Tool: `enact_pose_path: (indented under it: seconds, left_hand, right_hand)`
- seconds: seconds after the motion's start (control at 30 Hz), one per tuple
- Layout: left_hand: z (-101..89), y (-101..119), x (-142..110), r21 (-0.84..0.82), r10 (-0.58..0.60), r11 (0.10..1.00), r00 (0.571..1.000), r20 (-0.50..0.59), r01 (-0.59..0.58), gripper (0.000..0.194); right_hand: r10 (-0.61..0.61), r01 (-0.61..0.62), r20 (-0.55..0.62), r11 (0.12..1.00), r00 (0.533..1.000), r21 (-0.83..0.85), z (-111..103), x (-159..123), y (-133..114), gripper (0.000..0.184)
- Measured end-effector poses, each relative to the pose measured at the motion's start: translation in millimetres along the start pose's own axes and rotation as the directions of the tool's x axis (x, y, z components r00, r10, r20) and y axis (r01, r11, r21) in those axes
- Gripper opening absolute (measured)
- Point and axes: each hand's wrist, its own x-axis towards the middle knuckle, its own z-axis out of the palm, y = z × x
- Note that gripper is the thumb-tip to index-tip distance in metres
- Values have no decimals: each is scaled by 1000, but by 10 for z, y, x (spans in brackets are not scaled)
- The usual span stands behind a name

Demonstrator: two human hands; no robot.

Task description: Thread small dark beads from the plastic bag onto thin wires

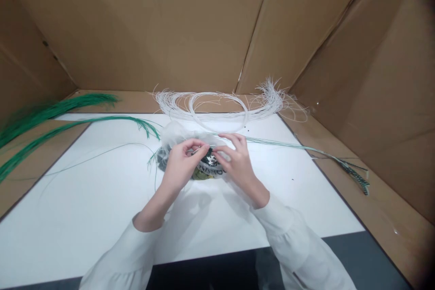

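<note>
A clear plastic bag [176, 133] with dark print lies on the white sheet, holding many small black pieces [211, 159] too small to name. Over its mouth, my left hand [184, 158] is closed, thumb and forefinger pinched together. My right hand [237, 159] faces it from the other side, thumb and forefinger close together at the black pieces and the other fingers raised. Whatever sits between the fingertips of either hand is too small to make out. Thin green and pale strands [272, 142] run rightward from behind my right hand.
A looped bundle of white strands [217, 111] lies behind the bag. Two green strand bundles [57, 108] stretch in from the left. Dark patterned strand ends [355, 176] rest at the right edge. Cardboard walls [152, 27] enclose the back and sides of the white sheet [102, 217].
</note>
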Motion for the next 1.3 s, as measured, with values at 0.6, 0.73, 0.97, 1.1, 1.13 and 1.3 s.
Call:
enact_pose_path:
  seconds: [0.6,0.73,0.97,1.1,1.13,1.3]
  left_hand:
    - [59,114,-90,-137,70,988,998,3,-69,20]
    - [58,122,-105,-125,63,990,998,-4,-62,21]
    - [62,93,-113,-96,92,991,995,-28,-94,21]
    - [57,84,-125,-94,114,989,993,-33,-117,20]
    - [56,85,-130,-96,121,988,992,-36,-123,19]
    - [57,119,-153,-84,152,985,988,-22,-154,16]
  right_hand:
    - [471,-419,179,473,864,775,-228,64,-181,12]
    - [456,-450,238,441,857,776,-249,59,-192,15]
    - [404,-464,304,391,863,795,-274,59,-189,11]
    - [390,-464,328,335,860,820,-281,68,-192,10]
    - [389,-468,336,322,858,823,-283,69,-194,10]
    - [392,-487,367,270,843,831,-287,74,-208,8]
